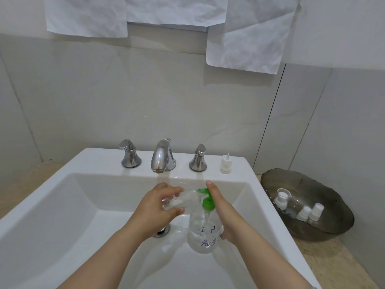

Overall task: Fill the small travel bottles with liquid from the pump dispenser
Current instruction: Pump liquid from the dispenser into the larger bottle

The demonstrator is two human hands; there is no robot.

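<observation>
a: where's everything?
b: over the sink (62, 205). left hand (155, 207) pinches a small bottle (183, 200) at the green pump (206, 200); right hand (224, 213) grips the dispenser (203, 236), finger on top.
a: room?
b: basin open to the left.

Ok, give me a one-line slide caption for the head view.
Over the sink, left hand tilts a small travel bottle at the green nozzle of the pump dispenser, held by the right hand.

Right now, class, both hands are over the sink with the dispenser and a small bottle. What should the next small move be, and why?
Probably press the green pump head down. The right hand holds the pump dispenser, index finger over the pump, while the left hand tilts the uncapped travel bottle with its mouth at the nozzle. Everything seems lined up.
</observation>
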